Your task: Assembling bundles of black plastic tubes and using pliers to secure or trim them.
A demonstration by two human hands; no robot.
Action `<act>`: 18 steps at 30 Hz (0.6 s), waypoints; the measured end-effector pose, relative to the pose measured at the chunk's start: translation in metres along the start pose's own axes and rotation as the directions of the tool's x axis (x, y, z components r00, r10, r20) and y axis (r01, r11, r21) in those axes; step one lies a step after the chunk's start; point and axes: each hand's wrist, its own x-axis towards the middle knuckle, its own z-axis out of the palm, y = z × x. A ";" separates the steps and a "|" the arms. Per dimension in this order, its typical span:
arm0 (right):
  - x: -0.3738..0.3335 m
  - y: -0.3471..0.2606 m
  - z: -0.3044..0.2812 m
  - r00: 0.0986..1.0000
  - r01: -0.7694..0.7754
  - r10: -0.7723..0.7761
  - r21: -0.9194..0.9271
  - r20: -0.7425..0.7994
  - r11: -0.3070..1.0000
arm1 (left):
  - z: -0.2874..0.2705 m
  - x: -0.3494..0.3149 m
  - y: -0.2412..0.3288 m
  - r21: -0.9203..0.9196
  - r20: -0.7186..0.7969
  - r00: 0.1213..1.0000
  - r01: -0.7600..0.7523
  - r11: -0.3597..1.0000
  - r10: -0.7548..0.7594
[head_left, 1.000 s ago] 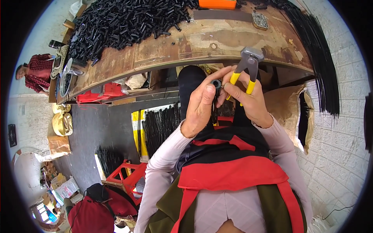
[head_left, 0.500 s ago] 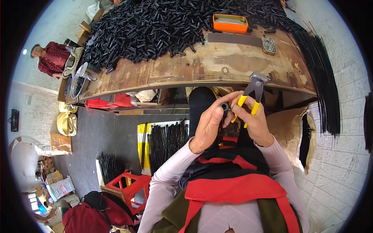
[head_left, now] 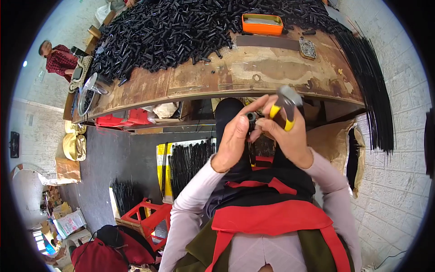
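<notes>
In front of my lap, my left hand (head_left: 232, 143) is closed around a short black hollow tube (head_left: 250, 117), its round open end facing up. The fingers of my right hand (head_left: 292, 141) bend around pincers with yellow handles (head_left: 288, 123). Their metal head points up and away, smeared by motion. My right thumb and fingertips also reach in beside the tube; whether they pinch anything there is hidden. Both hands hover just short of the workbench edge (head_left: 267, 93).
Loose black tubes (head_left: 172, 34) are heaped across the bench, with an orange tin (head_left: 262, 23) and a small tray of metal bits (head_left: 307, 48) to the right. Long black rods (head_left: 369, 86) hang over the right end. Left of my legs stand a red stool (head_left: 147, 222) and bundled rods (head_left: 192, 165). A person (head_left: 59, 59) is at far left.
Both hands have shifted slightly left in the view, as has the whole scene. The pincers have tilted in my right hand, their head now blurred. My left hand still holds the tube.
</notes>
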 end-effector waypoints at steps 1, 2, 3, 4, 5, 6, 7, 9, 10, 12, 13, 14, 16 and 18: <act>0.002 -0.009 -0.004 1.000 -0.007 0.007 -0.001 -0.009 1.000 | -0.004 0.003 0.002 -0.016 0.050 0.999 0.000 1.000 0.000; 0.007 -0.006 -0.020 0.996 0.086 -0.072 -0.299 0.059 0.950 | -0.007 0.004 0.004 -0.031 0.099 0.995 0.001 1.000 0.002; 0.005 -0.019 -0.034 0.966 -0.177 0.210 -0.202 0.153 0.963 | -0.008 0.003 0.004 -0.028 0.098 0.995 0.001 1.000 0.002; 0.003 -0.037 -0.045 0.848 -0.435 0.455 -0.131 0.272 0.891 | -0.010 0.003 0.005 -0.049 0.078 0.997 -0.004 0.999 0.008; -0.004 -0.048 -0.050 0.850 -0.432 0.451 -0.131 0.273 0.892 | -0.011 0.003 0.005 -0.073 0.060 0.998 -0.008 0.997 0.012; -0.015 -0.057 -0.054 0.804 -0.461 0.535 -0.296 0.260 0.837 | -0.010 0.004 0.006 -0.077 0.062 0.998 -0.007 0.997 0.012; -0.021 -0.062 -0.056 0.755 -0.475 0.614 -0.453 0.231 0.754 | -0.011 0.006 0.008 -0.065 0.069 0.997 -0.013 0.998 0.018; -0.028 -0.058 -0.056 0.806 -0.352 0.529 -0.505 0.265 0.788 | -0.006 0.008 0.011 0.023 0.104 0.994 -0.039 0.999 0.036; -0.031 -0.057 -0.055 0.844 -0.216 0.436 -0.548 0.311 0.808 | 0.003 0.002 0.013 0.138 0.157 0.987 0.005 0.990 -0.027; -0.025 -0.065 -0.054 0.790 -0.266 0.526 -0.596 0.315 0.758 | 0.001 0.002 0.019 0.165 0.124 0.990 0.051 0.985 -0.072; -0.029 -0.059 -0.053 0.816 -0.244 0.467 -0.529 0.341 0.812 | 0.000 0.002 0.021 0.174 0.137 0.986 0.075 0.982 -0.099; -0.029 -0.056 -0.053 0.839 -0.209 0.399 -0.459 0.369 0.864 | 0.000 0.004 0.019 0.173 0.139 0.985 0.073 0.982 -0.098; -0.028 -0.059 -0.059 0.813 -0.271 0.439 -0.419 0.382 0.866 | 0.001 0.006 0.015 0.118 0.179 0.981 0.059 0.991 -0.080; -0.025 -0.065 -0.065 0.786 -0.337 0.478 -0.377 0.392 0.863 | 0.004 0.005 0.015 0.112 0.182 0.980 0.065 0.992 -0.084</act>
